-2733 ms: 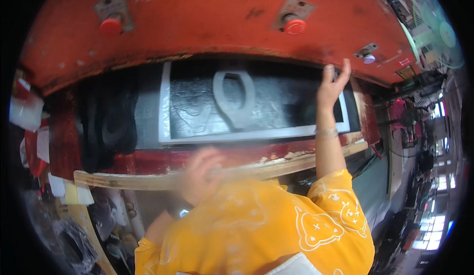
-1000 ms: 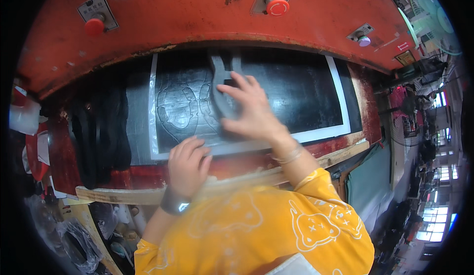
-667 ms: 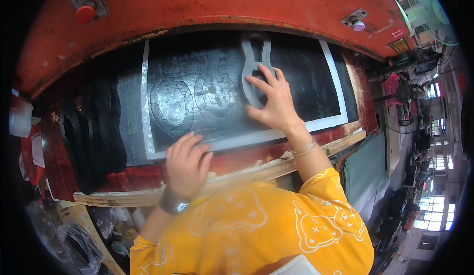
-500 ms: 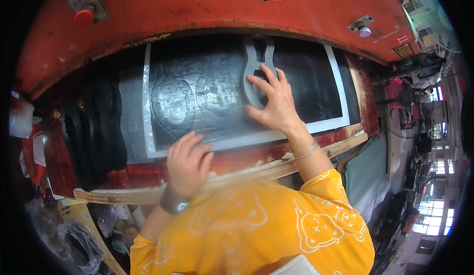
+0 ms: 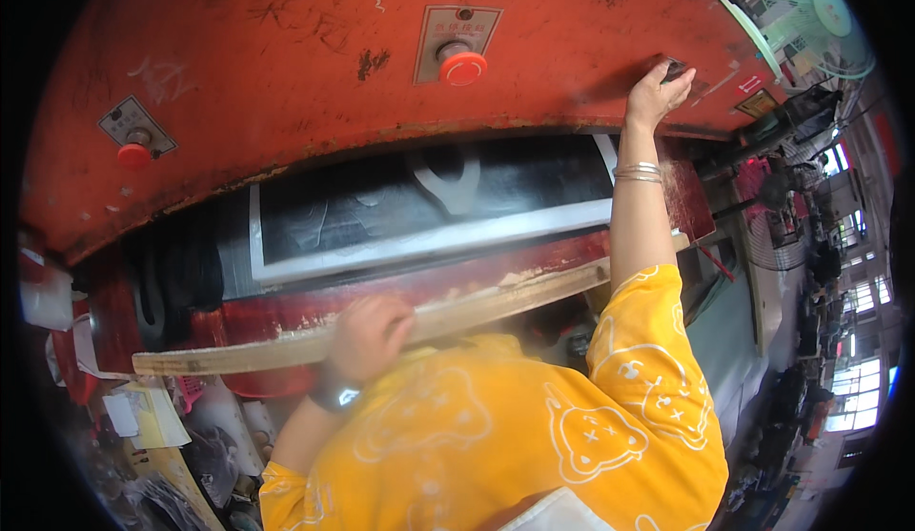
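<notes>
A big red press (image 5: 315,64) fills the upper view. In its dark opening lies a black sheet (image 5: 381,207) framed in white, with a grey cutting die (image 5: 448,180) on it. My right hand (image 5: 654,92) reaches up to the press face at the right and presses a small control panel (image 5: 679,68) with its fingers. My left hand (image 5: 367,338) rests curled on the worn wooden strip (image 5: 238,350) along the front edge of the press bed. Bracelets sit on my right wrist, a watch on the left.
Two red push buttons (image 5: 463,66) (image 5: 133,154) sit on the press face. Black material (image 5: 181,274) is stacked at the left of the opening. Papers and clutter (image 5: 143,417) lie lower left. A green fan (image 5: 810,7) stands upper right, with more machines along the right.
My right hand has left the grey die on the black sheet and risen to the control panel on the press face. My left hand dropped from the sheet edge to the wooden strip.
</notes>
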Demonstrator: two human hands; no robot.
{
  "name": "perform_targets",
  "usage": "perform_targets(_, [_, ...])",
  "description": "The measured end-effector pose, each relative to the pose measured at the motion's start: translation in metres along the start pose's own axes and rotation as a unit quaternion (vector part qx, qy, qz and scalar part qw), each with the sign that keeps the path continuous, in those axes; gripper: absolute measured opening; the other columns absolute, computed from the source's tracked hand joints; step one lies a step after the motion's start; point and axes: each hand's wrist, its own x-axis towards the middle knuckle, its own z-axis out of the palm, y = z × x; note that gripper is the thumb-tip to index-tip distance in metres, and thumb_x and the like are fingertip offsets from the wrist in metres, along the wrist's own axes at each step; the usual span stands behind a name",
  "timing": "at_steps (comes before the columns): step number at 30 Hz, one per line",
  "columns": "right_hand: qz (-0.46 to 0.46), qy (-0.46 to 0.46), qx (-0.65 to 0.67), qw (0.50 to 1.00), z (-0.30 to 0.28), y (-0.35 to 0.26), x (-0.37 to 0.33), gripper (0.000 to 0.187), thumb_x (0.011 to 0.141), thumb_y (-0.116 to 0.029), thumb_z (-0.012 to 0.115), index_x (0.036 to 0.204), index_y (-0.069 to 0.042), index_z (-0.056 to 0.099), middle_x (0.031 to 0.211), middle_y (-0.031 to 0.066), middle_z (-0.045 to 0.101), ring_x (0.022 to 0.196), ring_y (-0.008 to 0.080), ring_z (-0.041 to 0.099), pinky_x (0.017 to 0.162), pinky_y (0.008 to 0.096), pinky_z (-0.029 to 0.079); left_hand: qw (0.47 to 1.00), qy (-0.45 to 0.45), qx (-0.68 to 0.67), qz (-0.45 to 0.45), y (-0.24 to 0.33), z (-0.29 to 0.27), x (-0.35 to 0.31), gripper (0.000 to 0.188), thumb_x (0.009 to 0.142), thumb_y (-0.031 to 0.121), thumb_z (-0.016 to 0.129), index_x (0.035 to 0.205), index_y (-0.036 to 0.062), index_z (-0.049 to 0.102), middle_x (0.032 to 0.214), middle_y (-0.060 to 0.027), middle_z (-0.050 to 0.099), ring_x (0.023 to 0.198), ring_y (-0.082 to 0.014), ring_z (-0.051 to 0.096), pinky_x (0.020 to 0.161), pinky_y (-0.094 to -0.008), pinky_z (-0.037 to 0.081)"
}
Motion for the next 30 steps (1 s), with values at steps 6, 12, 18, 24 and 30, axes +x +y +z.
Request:
perform_targets(6, [0.085,-0.081,0.177,0.977,-0.039,0.000,-0.041,0.074,0.100,-0.034,0.049,0.149,0.007,0.011,0.155,0.0231,0.017,0.142,0.0296,0.023,0.115,0.0376,0.021,0.992,0.036,0.090,-0.086,-0.018,-0.006,0.043,0.009,0.082,0.013,0.068,0.080,0.0040,0.068,0.077,-0.0119,0.064,0.073,-0.0312,0.063,0.065,-0.0382,0.050])
perform_targets(12, [-0.086,-0.668,0.030,0.738,-0.110,-0.039,-0.157,0.028,0.085,-0.018,0.065,0.110,-0.006,0.066,0.107,0.0135,0.065,0.103,0.0291,0.060,0.092,0.0399,0.046,0.985,0.032,0.130,-0.106,-0.016,-0.006,0.059,0.014,0.081,0.016,0.069,0.073,0.0042,0.067,0.073,-0.0110,0.060,0.071,-0.0316,0.060,0.063,-0.0406,0.048])
perform_targets(18, [-0.155,-0.666,0.002,0.730,-0.128,-0.054,-0.180,0.033,0.081,-0.019,0.068,0.111,-0.007,0.065,0.101,0.0171,0.060,0.098,0.0365,0.054,0.089,0.0432,0.044,0.982,0.038,0.131,-0.129,-0.011,-0.003,0.057,0.017,0.081,0.016,0.069,0.069,0.0033,0.066,0.072,-0.0124,0.058,0.074,-0.0333,0.059,0.065,-0.0418,0.047])
perform_targets(24, [-0.161,-0.619,0.010,0.768,-0.140,-0.060,-0.195,0.032,0.081,-0.017,0.066,0.110,-0.004,0.064,0.101,0.0186,0.060,0.099,0.0369,0.055,0.089,0.0436,0.045,0.980,0.055,0.154,-0.113,-0.013,0.001,0.051,0.020,0.082,0.015,0.067,0.068,0.0025,0.062,0.072,-0.0141,0.056,0.074,-0.0351,0.056,0.066,-0.0433,0.045])
perform_targets(30, [-0.140,-0.734,-0.034,0.664,-0.143,-0.065,-0.179,0.023,0.084,-0.021,0.060,0.098,-0.003,0.066,0.095,0.0222,0.064,0.092,0.0393,0.060,0.084,0.0470,0.048,0.981,0.041,0.153,-0.114,-0.008,0.013,0.025,0.020,0.082,0.014,0.065,0.066,0.0022,0.061,0.072,-0.0148,0.056,0.072,-0.0352,0.055,0.067,-0.0440,0.045])
